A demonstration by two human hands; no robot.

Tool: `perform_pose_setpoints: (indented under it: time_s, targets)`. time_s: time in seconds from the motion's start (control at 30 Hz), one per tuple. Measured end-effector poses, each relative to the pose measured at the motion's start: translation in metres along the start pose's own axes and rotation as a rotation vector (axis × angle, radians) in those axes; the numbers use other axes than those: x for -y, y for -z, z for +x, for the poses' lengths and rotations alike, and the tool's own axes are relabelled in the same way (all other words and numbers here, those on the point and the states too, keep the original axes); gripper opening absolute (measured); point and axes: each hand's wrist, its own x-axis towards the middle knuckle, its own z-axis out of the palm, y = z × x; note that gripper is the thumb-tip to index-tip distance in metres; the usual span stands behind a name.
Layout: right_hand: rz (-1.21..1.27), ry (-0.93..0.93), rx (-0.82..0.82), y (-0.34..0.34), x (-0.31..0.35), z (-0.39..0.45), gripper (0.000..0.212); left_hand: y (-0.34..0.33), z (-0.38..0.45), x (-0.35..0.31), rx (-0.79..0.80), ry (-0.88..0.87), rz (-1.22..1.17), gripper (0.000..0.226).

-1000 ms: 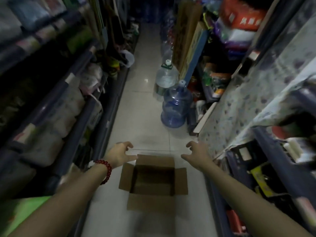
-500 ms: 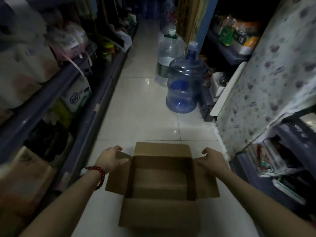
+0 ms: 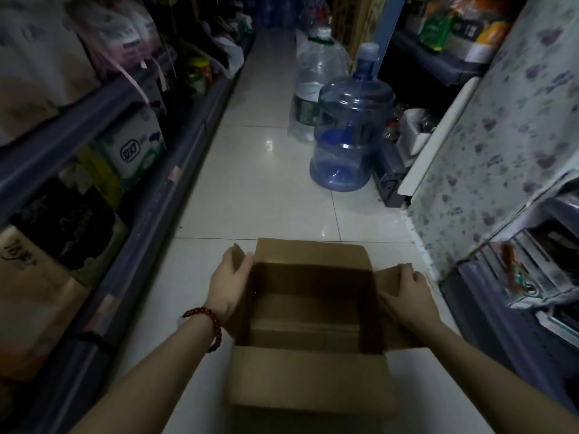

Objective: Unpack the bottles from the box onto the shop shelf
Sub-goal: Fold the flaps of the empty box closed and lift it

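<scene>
Head view, dim aisle: the cardboard box stands upright on the white tiled floor, mouth facing up, midway between the left shelf and the right-hand shelving. Its long axis runs across the aisle, left to right. Plain brown board, unprinted, all four flaps folded outward; the visible interior shows only bare board, and no bottles can be made out in it. The left hand, a red bead bracelet at its wrist, grips the left flap, fingers curled over its edge. The right hand rests on the right flap, its fingers curled round that flap's far edge. The near flap hides the front wall. Beyond the box stand a blue water jug and a clear one. Shelf goods are blurred, labels unreadable.
</scene>
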Motion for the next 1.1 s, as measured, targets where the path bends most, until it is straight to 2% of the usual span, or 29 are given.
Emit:
perform_pose_setpoints:
  time_s: [0.1, 0.13, 0.2, 0.27, 0.33, 0.43, 0.5, 0.57, 0.63, 0.8, 0.83, 0.9, 0.93, 1.0, 1.03, 1.1]
  targets:
    - [0.006, 0.017, -0.053, -0.001, 0.005, -0.002, 0.063, -0.019, -0.006, -0.004, 0.195, -0.036, -0.054, 0.065]
    - [0.004, 0.026, -0.069, -0.002, 0.007, -0.003, 0.061, -0.026, -0.008, 0.0, 0.261, -0.051, 0.009, 0.064]
    - [0.004, 0.053, -0.092, -0.003, 0.013, -0.007, 0.061, -0.041, -0.008, 0.014, 0.335, -0.101, 0.291, 0.059]
    - [0.022, 0.085, -0.089, -0.006, 0.018, -0.011, 0.062, -0.053, -0.008, 0.031, 0.33, -0.157, 0.578, 0.058]
    - [0.061, 0.13, -0.074, -0.009, 0.025, -0.015, 0.066, -0.058, -0.008, 0.043, 0.289, -0.194, 0.686, 0.058]
    - [0.168, 0.284, -0.016, -0.022, 0.039, -0.02, 0.059, -0.061, -0.007, 0.051, 0.243, -0.229, 0.657, 0.056]
    - [0.219, 0.346, 0.117, -0.039, 0.049, -0.024, 0.053, -0.06, -0.005, 0.052, 0.25, -0.235, 0.646, 0.055]
    - [0.172, 0.318, 0.242, -0.06, 0.052, -0.022, 0.056, -0.059, -0.003, 0.054, 0.257, -0.238, 0.663, 0.054]
    - [0.084, 0.285, 0.277, -0.075, 0.046, -0.015, 0.055, -0.059, -0.003, 0.055, 0.251, -0.235, 0.676, 0.054]
    - [0.068, 0.389, -0.065, -0.069, 0.029, 0.01, 0.029, -0.062, -0.005, 0.057, 0.234, -0.219, 0.61, 0.054]
    - [0.063, 0.39, -0.114, -0.064, 0.025, 0.019, 0.032, -0.062, -0.005, 0.057, 0.23, -0.219, 0.607, 0.054]
    - [0.061, 0.301, -0.127, -0.054, 0.018, 0.038, 0.057, -0.062, -0.005, 0.058, 0.236, -0.203, 0.603, 0.058]
    - [0.064, 0.231, -0.08, -0.05, 0.016, 0.047, 0.075, -0.062, -0.006, 0.057, 0.246, -0.191, 0.598, 0.068]
    - [0.083, 0.136, 0.057, -0.045, 0.013, 0.063, 0.104, -0.06, -0.006, 0.055, 0.244, -0.174, 0.569, 0.107]
    - [0.116, 0.125, 0.122, -0.045, 0.013, 0.07, 0.112, -0.059, -0.005, 0.054, 0.237, -0.16, 0.568, 0.122]
    - [0.227, 0.147, 0.224, -0.046, 0.016, 0.079, 0.118, -0.06, -0.004, 0.052, 0.223, -0.153, 0.605, 0.132]
